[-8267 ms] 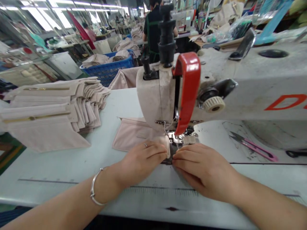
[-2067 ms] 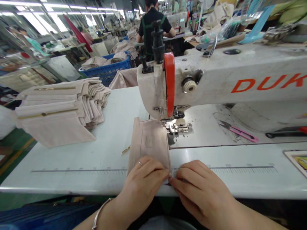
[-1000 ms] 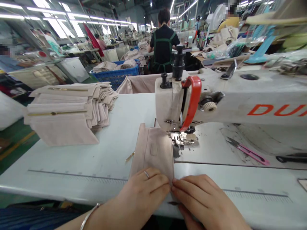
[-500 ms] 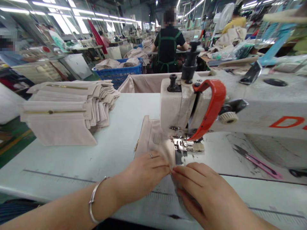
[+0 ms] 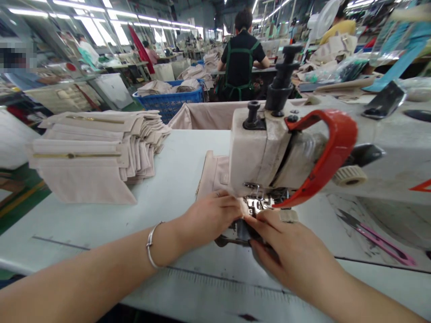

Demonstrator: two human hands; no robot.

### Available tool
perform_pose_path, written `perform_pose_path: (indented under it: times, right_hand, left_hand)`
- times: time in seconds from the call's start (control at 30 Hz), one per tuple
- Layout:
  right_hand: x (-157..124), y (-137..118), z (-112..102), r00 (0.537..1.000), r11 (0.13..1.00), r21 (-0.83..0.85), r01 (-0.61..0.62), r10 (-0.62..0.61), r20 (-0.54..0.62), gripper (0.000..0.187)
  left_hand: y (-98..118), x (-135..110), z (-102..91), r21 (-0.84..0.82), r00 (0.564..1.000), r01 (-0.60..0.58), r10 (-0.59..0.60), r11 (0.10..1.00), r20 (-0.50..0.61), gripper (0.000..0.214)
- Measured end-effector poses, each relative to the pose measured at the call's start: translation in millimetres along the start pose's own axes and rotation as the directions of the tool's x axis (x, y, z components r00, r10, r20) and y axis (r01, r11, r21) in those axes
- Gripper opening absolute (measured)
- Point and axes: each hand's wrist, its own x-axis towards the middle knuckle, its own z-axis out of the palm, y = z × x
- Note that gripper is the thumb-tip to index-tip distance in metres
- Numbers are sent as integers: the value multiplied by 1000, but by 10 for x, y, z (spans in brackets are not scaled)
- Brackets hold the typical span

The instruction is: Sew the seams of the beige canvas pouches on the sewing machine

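A beige fabric piece (image 5: pixel 213 172) with a small stitched label lies on the table, its right edge at the presser foot (image 5: pixel 257 206) of the sewing machine (image 5: pixel 252 150). My left hand (image 5: pixel 213 215), a ring on one finger, presses on the piece with fingers together and pinches its near edge. Close against those fingertips, my right hand (image 5: pixel 286 242) is closed on the same near corner of the fabric. The machine head hides part of the piece, and the hands cover its near end.
A stack of beige zippered pieces (image 5: pixel 97 152) sits at the left of the table (image 5: pixel 111 229). Pink-handled thread snips (image 5: pixel 380 240) lie at the right. Behind are a blue basket (image 5: pixel 171 98) of fabric and a person (image 5: pixel 242 58) seated facing away.
Both hands and the fabric have moved forward, away from me, along the presser foot. The camera view has shifted slightly, and the machine appears larger.
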Motion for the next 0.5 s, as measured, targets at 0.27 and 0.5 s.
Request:
perform_pose_path:
  times: [0.27, 0.5]
  right_hand:
    - [11, 39, 63, 998, 998, -5, -61, 61, -18, 38]
    - [26, 26, 77, 996, 998, 11, -69, 69, -49, 35]
  left_hand:
    - [-185, 145, 3, -37, 989, 75, -79, 996, -125, 21]
    - [-222, 156, 25, -11, 984, 80, -81, 997, -157, 18]
